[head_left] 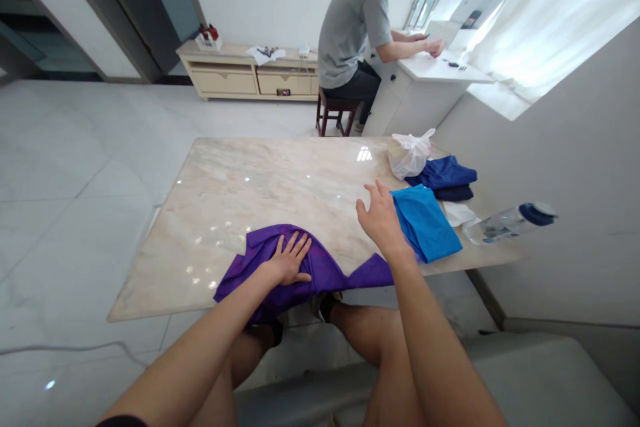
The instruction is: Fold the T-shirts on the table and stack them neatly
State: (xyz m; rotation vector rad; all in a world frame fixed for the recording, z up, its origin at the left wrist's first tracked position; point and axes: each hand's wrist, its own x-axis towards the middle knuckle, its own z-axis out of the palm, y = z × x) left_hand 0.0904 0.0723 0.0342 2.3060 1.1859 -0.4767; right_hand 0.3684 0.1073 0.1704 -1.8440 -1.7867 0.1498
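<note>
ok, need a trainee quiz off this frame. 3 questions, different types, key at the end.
1. Multiple choice: what is the left hand resting on?
a) the white plastic bag
b) the purple cloth
c) the water bottle

2. True or false: the right hand is clenched in a fist.

3. Short answer: what is the person in the grey T-shirt sitting on?

Key
1. b: the palm lies flat on the purple cloth, fingers spread.
2. False: its fingers are open.
3. A dark wooden stool.
</note>
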